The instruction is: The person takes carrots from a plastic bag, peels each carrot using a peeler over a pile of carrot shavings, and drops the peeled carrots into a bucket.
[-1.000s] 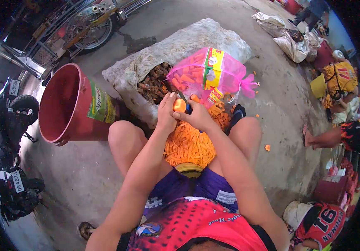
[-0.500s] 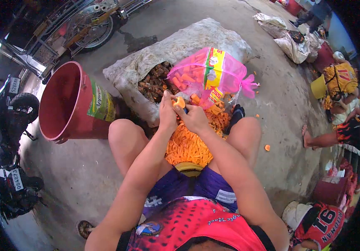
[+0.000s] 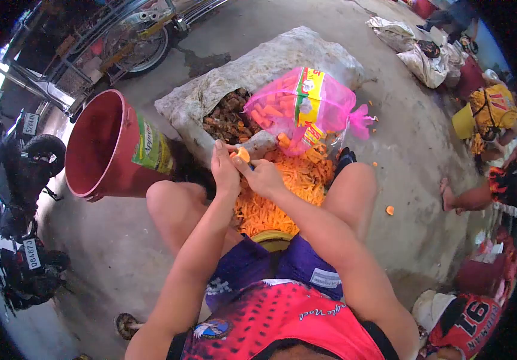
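Observation:
My left hand (image 3: 225, 171) is closed around a carrot (image 3: 243, 154), whose orange cut end faces up. My right hand (image 3: 265, 179) is closed right beside it, with the thumb against the carrot. A bit of a dark blue handle shows at the right fingers; the rest of that tool is hidden, so its kind cannot be told. Below both hands lies a heap of orange peelings (image 3: 279, 204), between my legs. Just beyond them a pink mesh bag (image 3: 336, 114) of peeled carrots leans on a whitish sack (image 3: 264, 60), whose opening shows brown, dirt-covered roots (image 3: 229, 114).
A large red bucket (image 3: 99, 180) stands to the left. A yellow rim (image 3: 272, 241) shows between my thighs. One carrot end (image 3: 390, 210) lies on the concrete. Motorcycles (image 3: 36, 162) are at the left; other people (image 3: 492, 111) and sacks (image 3: 423, 66) are along the right.
Both hands have shifted slightly left and down with the carrot. The carrot's cut end is turned a little differently. The view has moved slightly.

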A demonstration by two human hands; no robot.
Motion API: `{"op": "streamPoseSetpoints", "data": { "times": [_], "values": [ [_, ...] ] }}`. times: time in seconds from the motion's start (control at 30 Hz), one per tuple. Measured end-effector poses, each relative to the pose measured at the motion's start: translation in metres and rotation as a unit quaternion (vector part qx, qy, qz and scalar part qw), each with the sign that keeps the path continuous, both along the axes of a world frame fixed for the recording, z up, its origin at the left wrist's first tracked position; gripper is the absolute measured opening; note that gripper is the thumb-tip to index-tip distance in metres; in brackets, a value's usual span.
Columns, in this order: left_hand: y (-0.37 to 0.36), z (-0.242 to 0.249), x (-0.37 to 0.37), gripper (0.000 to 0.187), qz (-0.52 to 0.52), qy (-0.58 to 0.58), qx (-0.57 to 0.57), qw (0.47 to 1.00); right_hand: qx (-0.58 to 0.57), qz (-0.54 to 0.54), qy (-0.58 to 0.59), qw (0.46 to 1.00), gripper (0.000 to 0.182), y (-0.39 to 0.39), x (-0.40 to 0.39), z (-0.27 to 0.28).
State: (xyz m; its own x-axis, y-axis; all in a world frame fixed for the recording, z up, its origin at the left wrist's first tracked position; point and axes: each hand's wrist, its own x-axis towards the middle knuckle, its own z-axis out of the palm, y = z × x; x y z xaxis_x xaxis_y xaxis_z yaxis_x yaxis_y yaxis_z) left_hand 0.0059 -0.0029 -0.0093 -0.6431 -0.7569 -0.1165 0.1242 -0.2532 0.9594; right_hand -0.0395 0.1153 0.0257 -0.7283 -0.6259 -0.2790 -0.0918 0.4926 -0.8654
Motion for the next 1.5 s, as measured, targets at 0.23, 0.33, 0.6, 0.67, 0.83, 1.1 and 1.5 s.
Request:
{"op": "streamPoseSetpoints", "data": {
  "times": [0.23, 0.33, 0.6, 0.67, 0.83, 1.1, 1.5],
  "values": [
    [0.005, -0.003, 0.011, 0.044, 0.086, -0.03, -0.117, 0.989, -0.056, -0.047, -0.074, 0.995, 0.083, -0.01, 0.023, -0.02],
    [0.006, -0.002, 0.012, 0.041, 0.085, -0.046, -0.175, 0.98, -0.083, -0.062, -0.135, 0.985, 0.082, -0.012, 0.028, -0.028],
    [-0.001, 0.006, 0.016, 0.025, 0.1, -0.083, -0.402, 0.906, -0.127, -0.127, -0.341, 0.923, 0.085, -0.005, 0.037, 0.001],
    [-0.008, 0.016, 0.017, 0.024, 0.102, -0.071, -0.448, 0.885, -0.124, -0.103, -0.375, 0.913, 0.077, 0.001, 0.035, 0.011],
    [-0.089, 0.041, 0.03, 0.017, 0.131, -0.085, -0.48, 0.864, -0.139, -0.074, -0.419, 0.894, 0.072, 0.019, 0.023, 0.033],
    [-0.351, 0.206, 0.082, 0.034, 0.234, -0.222, -0.758, 0.567, -0.162, -0.028, -0.467, 0.869, 0.078, 0.04, -0.003, 0.022],
    [-0.09, 0.196, -0.012, 0.016, -0.078, -0.037, -0.374, 0.923, -0.285, -0.046, -0.213, 0.933, 0.032, 0.041, -0.071, 0.038]
  ]
}}
